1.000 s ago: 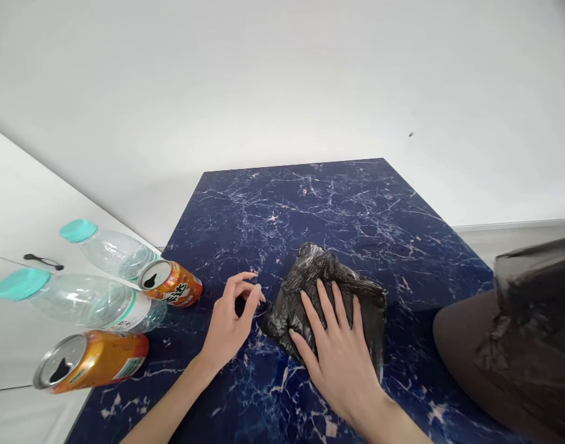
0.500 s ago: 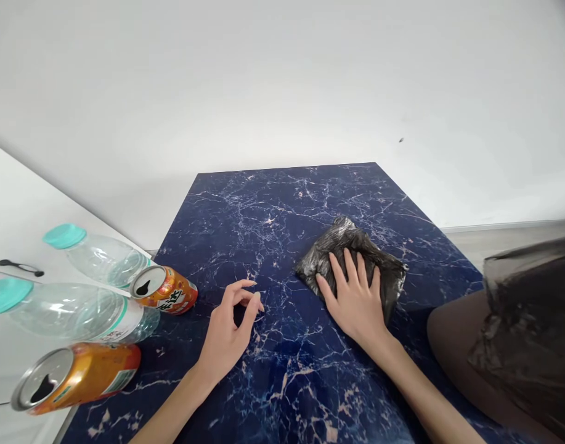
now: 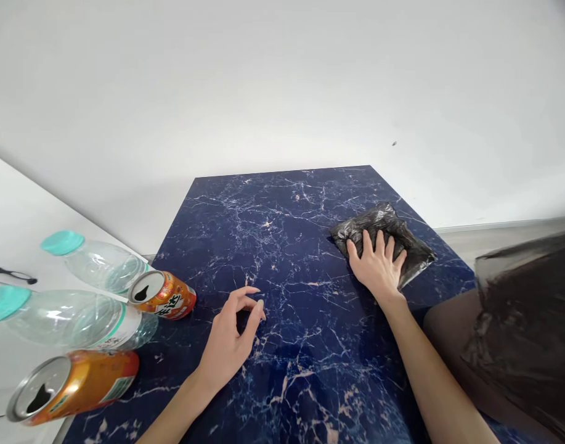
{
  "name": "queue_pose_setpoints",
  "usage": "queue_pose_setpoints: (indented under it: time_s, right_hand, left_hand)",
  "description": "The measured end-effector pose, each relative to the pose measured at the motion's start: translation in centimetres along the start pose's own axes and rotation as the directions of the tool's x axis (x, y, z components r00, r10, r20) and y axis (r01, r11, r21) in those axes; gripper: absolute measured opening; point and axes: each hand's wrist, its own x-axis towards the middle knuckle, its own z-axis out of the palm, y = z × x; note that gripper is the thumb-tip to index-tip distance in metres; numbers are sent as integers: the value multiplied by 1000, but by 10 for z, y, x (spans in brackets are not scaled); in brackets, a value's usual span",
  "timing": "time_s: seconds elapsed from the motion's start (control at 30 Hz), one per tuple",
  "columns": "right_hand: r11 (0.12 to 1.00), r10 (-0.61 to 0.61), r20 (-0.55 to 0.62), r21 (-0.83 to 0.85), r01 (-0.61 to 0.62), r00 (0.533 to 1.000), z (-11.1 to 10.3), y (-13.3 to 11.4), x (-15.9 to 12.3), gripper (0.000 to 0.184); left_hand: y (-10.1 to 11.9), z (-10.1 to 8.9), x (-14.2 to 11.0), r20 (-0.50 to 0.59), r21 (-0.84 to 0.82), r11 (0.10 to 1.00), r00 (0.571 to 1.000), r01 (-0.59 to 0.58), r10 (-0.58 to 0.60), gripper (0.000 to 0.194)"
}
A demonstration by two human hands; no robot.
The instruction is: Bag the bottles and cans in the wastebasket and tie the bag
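The right hand (image 3: 379, 264), fingers spread, presses flat on the crumpled black plastic bag (image 3: 377, 222), likely to keep the film bunched, near the blue marble-patterned table's (image 3: 286, 246) right edge. The left hand (image 3: 229, 339), thumb and fingertips curled close, holds nothing; open surface lies between both.

Farther orange soda can (image 3: 183, 296): Chinese character "达" in dark print on white, neighboring character unclear. Nearer clear plastic bottle (image 3: 65, 317): Chinese print on white label (image 3: 127, 328), too blurred to read.
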Motion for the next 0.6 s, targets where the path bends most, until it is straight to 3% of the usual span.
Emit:
queue_pose_setpoints:
  time_s: [0.3, 0.6]
  right_hand:
    - [991, 132, -31, 40, -131, 991, 4, 16, 29, 82]
    - [984, 145, -56, 109, -138, 988, 5, 17, 29, 84]
  left_hand:
    - [-5, 1, -2, 36, 41, 999, 999, 7, -8, 32]
    - [-5, 1, -3, 46, 59, 998, 999, -13, 10, 32]
